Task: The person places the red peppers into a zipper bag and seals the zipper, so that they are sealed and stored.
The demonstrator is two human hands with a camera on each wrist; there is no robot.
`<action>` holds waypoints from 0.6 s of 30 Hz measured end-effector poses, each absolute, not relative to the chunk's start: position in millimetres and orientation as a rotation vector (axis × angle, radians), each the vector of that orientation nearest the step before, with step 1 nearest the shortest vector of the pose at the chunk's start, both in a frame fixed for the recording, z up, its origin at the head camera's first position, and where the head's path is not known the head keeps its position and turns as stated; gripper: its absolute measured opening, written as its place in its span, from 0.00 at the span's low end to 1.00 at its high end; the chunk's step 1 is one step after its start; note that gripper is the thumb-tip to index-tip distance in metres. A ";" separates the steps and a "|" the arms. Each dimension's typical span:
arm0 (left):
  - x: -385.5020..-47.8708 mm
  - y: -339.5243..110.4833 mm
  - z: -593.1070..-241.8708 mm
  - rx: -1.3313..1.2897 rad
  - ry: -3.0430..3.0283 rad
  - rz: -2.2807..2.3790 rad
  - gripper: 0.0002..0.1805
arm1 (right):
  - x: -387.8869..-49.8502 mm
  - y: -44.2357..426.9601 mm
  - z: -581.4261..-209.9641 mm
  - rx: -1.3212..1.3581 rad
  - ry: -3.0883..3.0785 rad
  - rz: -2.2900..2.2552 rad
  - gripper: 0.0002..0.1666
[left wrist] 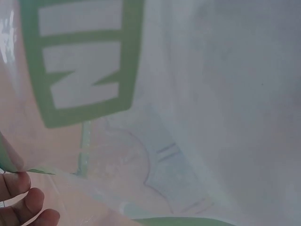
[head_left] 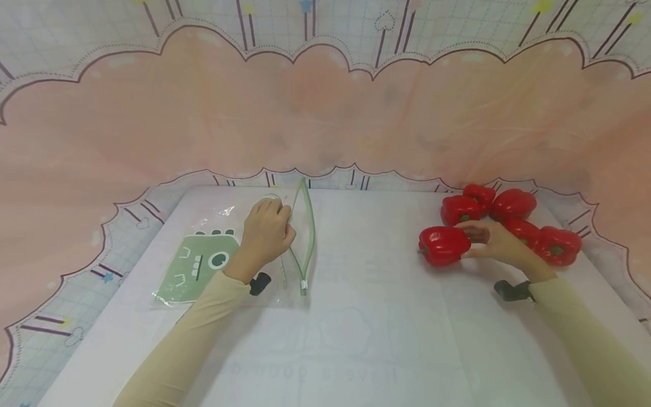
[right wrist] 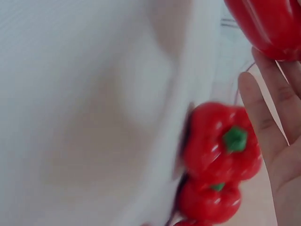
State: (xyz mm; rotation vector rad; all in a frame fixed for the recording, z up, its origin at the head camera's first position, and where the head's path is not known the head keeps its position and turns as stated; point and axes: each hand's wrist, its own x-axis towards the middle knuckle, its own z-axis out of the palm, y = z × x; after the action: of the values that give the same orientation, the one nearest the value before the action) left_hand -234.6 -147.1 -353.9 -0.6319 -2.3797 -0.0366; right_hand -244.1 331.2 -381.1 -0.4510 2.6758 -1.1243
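Observation:
My left hand [head_left: 267, 232] pinches the upper edge of a clear plastic bag [head_left: 295, 282] with a green zip rim; the bag's mouth stands spread apart at its right side. In the left wrist view the fingertips [left wrist: 33, 200] hold the film [left wrist: 117, 155] beside the green edge. My right hand [head_left: 490, 243] grips a red bell pepper [head_left: 444, 246] by its right end, left of the other peppers. The right wrist view has this pepper [right wrist: 270, 28] at the top right, against the fingers [right wrist: 277, 89].
Several red peppers [head_left: 558, 246] lie grouped at the right of the white table [head_left: 376, 316], behind and beside my right hand. A green cartoon face [head_left: 198, 268] is printed on the bag. A patterned cloth [head_left: 325, 113] hangs behind the table.

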 end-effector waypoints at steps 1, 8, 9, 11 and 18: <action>-234.5 -147.2 -353.6 -0.634 -2.378 -0.040 0.04 | -245.9 327.7 -378.5 -0.458 2.679 -1.147 0.42; -235.6 -148.4 -352.7 -0.629 -2.383 -0.046 0.04 | -263.4 291.2 -349.7 -0.487 2.688 -1.199 0.44; -235.6 -148.5 -352.5 -0.629 -2.382 -0.046 0.04 | -266.4 284.8 -345.4 -0.478 2.691 -1.196 0.44; -235.5 -148.5 -351.8 -0.633 -2.378 -0.047 0.04 | -272.4 271.9 -336.7 -0.504 2.706 -1.173 0.44; -234.3 -149.4 -347.2 -0.644 -2.391 -0.054 0.04 | -292.5 227.7 -315.7 -0.699 2.667 -1.209 0.46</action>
State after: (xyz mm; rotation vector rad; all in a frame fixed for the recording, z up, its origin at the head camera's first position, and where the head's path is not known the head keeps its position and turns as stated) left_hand -234.3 -149.4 -347.2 -0.6437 -2.3907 -0.0542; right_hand -292.5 227.7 -315.7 -0.6987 2.6674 -1.2093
